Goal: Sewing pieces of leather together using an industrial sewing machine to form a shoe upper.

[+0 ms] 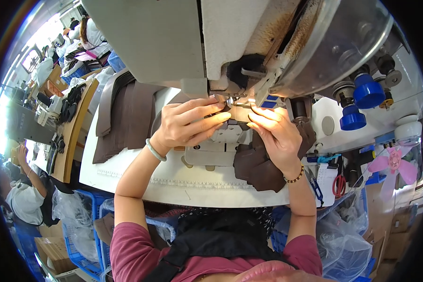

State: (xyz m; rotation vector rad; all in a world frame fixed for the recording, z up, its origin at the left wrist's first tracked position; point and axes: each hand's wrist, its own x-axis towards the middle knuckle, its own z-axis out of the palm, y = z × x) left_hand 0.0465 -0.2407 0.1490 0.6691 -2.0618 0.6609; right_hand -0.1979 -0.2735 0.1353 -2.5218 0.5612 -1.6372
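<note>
Under the lit needle area of a sewing machine (229, 99), both hands hold a small brown leather-like piece (240, 114). My left hand (189, 123), with a pale bangle at its wrist, pinches the piece's left side, fingertips close to the presser foot. At the other side my right hand (278, 136), wearing a beaded bracelet, grips the piece between thumb and fingers. Part of the piece is hidden by the fingers and the machine head. Below my right hand lies a heap of joined dark brown pieces (260, 165).
Stacked dark brown panels (127, 115) lie left on the white table (174, 181), which has a printed ruler. Right are red-handled scissors (339, 186), blue-handled snips (316, 190), blue tension knobs (352, 117) and a pink fan (394, 164). A blue crate (83, 237) stands lower left; other people work at left.
</note>
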